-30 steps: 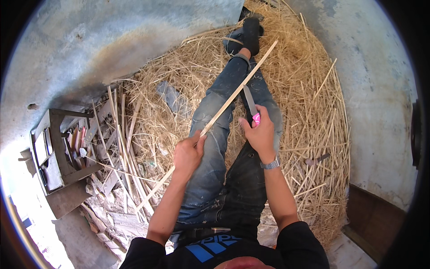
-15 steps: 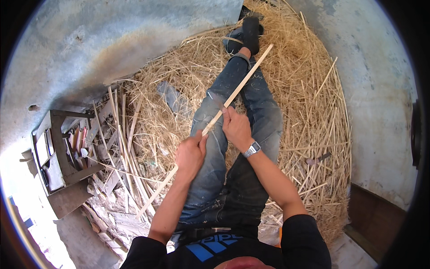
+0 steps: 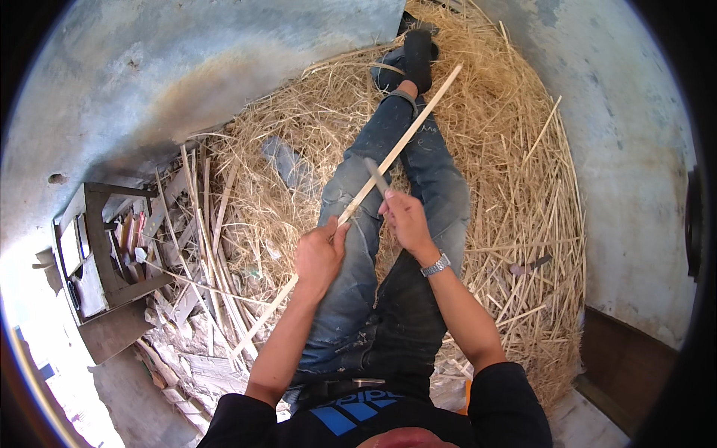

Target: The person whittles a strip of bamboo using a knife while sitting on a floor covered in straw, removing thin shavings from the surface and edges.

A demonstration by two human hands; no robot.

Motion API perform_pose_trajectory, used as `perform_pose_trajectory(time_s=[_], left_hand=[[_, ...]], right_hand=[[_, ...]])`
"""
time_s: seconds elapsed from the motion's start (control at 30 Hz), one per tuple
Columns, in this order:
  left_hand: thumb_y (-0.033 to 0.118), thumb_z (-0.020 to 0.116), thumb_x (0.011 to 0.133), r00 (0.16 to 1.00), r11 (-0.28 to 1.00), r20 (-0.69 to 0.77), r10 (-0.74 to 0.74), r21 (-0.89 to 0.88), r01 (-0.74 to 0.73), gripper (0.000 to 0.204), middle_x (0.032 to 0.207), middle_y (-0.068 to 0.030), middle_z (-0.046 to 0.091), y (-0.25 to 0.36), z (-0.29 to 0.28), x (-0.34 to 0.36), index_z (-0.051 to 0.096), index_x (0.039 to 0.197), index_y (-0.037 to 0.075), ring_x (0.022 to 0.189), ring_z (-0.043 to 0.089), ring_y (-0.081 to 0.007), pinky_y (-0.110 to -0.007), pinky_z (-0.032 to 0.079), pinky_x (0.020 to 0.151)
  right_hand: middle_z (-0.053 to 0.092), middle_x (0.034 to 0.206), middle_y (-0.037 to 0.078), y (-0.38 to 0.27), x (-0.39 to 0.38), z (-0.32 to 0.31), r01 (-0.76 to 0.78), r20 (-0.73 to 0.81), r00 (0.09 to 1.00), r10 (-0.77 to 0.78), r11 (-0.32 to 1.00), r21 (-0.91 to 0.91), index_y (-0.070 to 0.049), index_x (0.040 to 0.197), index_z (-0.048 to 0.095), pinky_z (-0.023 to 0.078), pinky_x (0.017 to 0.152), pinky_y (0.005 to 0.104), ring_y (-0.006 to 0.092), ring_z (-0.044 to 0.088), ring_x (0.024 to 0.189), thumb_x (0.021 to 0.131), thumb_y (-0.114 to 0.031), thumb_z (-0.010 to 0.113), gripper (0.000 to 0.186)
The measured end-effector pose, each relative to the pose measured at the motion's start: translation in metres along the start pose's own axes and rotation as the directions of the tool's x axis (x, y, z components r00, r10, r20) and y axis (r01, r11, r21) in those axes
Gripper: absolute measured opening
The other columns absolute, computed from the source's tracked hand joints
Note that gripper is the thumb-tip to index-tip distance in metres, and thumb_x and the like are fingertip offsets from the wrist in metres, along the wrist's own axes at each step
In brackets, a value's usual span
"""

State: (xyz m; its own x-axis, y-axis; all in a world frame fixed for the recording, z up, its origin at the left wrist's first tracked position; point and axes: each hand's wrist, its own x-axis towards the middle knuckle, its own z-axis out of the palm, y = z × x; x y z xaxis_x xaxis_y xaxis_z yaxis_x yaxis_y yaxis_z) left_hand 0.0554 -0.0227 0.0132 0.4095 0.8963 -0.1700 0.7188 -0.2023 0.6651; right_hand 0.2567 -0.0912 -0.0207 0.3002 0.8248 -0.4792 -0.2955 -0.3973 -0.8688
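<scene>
A long pale bamboo strip slants across my outstretched legs, its far end near my crossed feet and its near end under my left forearm. My left hand is closed round the strip over my left thigh. My right hand, with a metal watch on the wrist, grips a knife. The blade points up and to the left and crosses the strip just beyond my left hand; whether its edge touches the strip I cannot tell. The knife's handle is hidden in my fingers.
Shavings and thin strips cover the floor round my legs. A loose knife-like tool lies on the right. Longer strips lean beside a wooden frame on the left. Walls rise ahead and to the right.
My right hand has moved off the strip, down and to the right, and turned so the blade shows more. The strip has shifted slightly away from me. My left hand stays nearly still.
</scene>
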Motion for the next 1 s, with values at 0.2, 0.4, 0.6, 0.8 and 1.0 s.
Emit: perform_pose_trajectory(time_s=[0.2, 0.4, 0.6, 0.8, 1.0], left_hand=[[0.034, 0.071, 0.099, 0.993, 0.989, -0.038, 0.11, 0.104, -0.105, 0.031, 0.075, -0.0167, 0.067, -0.007, 0.005, -0.006, 0.076, 0.121, 0.013, 0.066, 0.069, -0.0409, -0.051, 0.053, 0.059], [0.033, 0.071, 0.099, 0.976, 0.974, -0.118, 0.182, 0.158, -0.162, 0.029, 0.076, -0.0143, 0.067, -0.01, 0.015, -0.01, 0.077, 0.122, 0.016, 0.061, 0.068, -0.0374, -0.05, 0.052, 0.054], [0.028, 0.074, 0.097, 0.975, 0.983, -0.138, 0.176, 0.084, -0.165, 0.028, 0.075, -0.014, 0.066, -0.007, 0.015, -0.009, 0.078, 0.121, 0.015, 0.057, 0.066, -0.037, -0.05, 0.051, 0.054], [0.024, 0.072, 0.099, 0.989, 0.991, -0.116, 0.091, -0.086, -0.101, 0.023, 0.067, -0.0158, 0.063, -0.014, 0.013, 0.002, 0.08, 0.11, 0.006, 0.056, 0.061, -0.029, -0.044, 0.047, 0.054], [0.028, 0.067, 0.104, 0.983, 0.942, 0.179, -0.028, -0.325, 0.086, 0.031, 0.06, -0.0077, 0.058, -0.009, -0.024, 0.015, 0.079, 0.105, -0.001, 0.057, 0.049, -0.0103, -0.033, 0.042, 0.055]], right_hand=[[0.059, 0.06, 0.008, -0.032, -0.012, 0.021, 0.287, -0.143, 0.909, -0.392, 0.836, -0.468, 0.0, 0.087, 0.07, 0.045, 0.055, 0.0379, 0.0172, 0.059, 0.056, 0.094, -0.038, 0.077, 0.039], [0.063, 0.062, 0.017, -0.04, -0.01, 0.038, 0.25, -0.073, 0.923, -0.379, 0.732, -0.634, 0.0, 0.08, 0.068, 0.047, 0.056, 0.0428, 0.0342, 0.062, 0.057, 0.09, -0.036, 0.081, 0.039], [0.062, 0.064, 0.021, -0.039, -0.007, 0.032, 0.22, 0.034, 0.967, -0.251, 0.765, -0.605, 0.001, 0.081, 0.068, 0.046, 0.057, 0.0464, 0.0396, 0.061, 0.059, 0.094, -0.027, 0.075, 0.032], [0.058, 0.058, 0.014, -0.043, -0.027, 0.042, 0.359, 0.269, 0.926, -0.266, 0.839, -0.408, 0.0, 0.08, 0.067, 0.043, 0.055, 0.041, 0.0256, 0.052, 0.052, 0.096, -0.023, 0.074, 0.03], [0.059, 0.059, 0.004, -0.046, -0.024, 0.036, 0.253, -0.166, 0.93, -0.328, 0.899, -0.357, -0.003, 0.078, 0.065, 0.043, 0.052, 0.0353, 0.0148, 0.052, 0.052, 0.09, -0.031, 0.085, 0.037]])
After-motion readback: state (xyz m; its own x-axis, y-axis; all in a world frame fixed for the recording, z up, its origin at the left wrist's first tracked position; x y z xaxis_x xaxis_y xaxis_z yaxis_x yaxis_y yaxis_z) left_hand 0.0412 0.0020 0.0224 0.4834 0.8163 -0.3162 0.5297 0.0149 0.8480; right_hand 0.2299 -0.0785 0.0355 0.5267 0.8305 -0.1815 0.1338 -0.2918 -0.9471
